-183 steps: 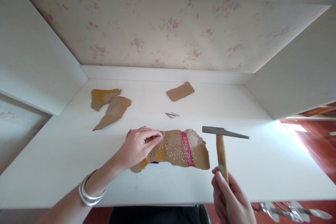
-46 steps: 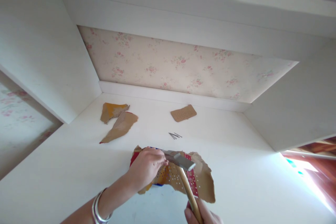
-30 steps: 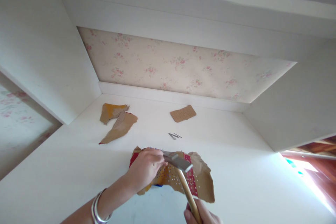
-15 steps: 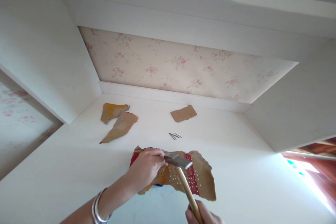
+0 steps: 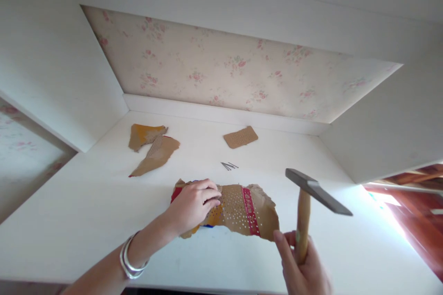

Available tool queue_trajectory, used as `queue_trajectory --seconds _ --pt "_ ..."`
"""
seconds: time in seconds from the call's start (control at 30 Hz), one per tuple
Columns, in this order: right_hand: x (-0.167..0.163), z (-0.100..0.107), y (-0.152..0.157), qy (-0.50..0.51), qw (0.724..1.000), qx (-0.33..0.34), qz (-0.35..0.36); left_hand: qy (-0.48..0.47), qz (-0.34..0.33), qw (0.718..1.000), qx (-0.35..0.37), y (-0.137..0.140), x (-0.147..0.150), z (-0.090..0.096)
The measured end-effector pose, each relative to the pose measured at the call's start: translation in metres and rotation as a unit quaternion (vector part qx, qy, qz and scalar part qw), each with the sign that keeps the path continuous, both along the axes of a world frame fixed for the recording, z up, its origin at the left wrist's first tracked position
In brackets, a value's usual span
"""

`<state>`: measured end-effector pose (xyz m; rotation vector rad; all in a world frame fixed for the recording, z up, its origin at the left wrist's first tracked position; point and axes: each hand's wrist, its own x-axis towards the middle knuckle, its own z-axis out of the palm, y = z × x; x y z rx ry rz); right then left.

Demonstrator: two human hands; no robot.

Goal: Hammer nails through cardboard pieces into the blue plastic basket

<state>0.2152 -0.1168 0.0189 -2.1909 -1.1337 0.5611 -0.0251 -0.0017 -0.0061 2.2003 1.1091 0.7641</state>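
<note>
Head view: right hand (image 5: 304,271) has fingers clamped on 1 hammer (image 5: 304,209); left hand (image 5: 193,204) rests on perforated cardboard (image 5: 235,207), finger closure indeterminable.

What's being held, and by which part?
A hammer, by its wooden handle, in the right hand. The left hand lies on perforated cardboard; any grip there is unclear.

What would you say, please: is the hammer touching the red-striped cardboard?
No, a visible gap separates the hammer from the red-striped cardboard.
</note>
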Motion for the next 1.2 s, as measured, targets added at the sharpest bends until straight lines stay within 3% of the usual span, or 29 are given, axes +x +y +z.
queue_trajectory --seconds 0.13,0.27,0.43,0.57,0.7,0.93,1.1,1.2 --pt "0.003 -0.001 0.015 0.122 0.992 -0.019 -0.032 0.003 0.010 1.000 -0.026 0.000 -0.001 0.005" --pt "-0.006 -0.008 0.020 0.303 0.953 0.007 -0.021 -0.004 0.001 0.999 -0.042 -0.001 -0.003 0.009" --pt "-0.007 0.001 0.025 0.384 0.920 0.075 -0.020 -0.004 0.014 1.000 -0.015 0.000 -0.007 0.020" --pt "0.001 0.005 0.031 0.409 0.906 0.105 -0.022 -0.012 0.019 1.000 0.006 -0.002 -0.006 0.025" --pt "0.007 -0.009 0.033 0.423 0.900 0.103 -0.022 0.018 0.033 0.998 0.047 -0.004 0.000 0.021" --pt "0.009 -0.028 0.037 0.378 0.924 0.051 -0.028 0.123 0.043 0.989 0.067 -0.007 0.007 0.013" --pt "0.009 -0.010 0.029 0.304 0.950 0.052 -0.042 0.136 0.055 0.988 0.057 -0.007 0.009 0.010" --pt "0.005 0.010 0.015 0.310 0.947 0.048 -0.067 0.129 0.056 0.989 0.048 -0.006 0.013 0.012"
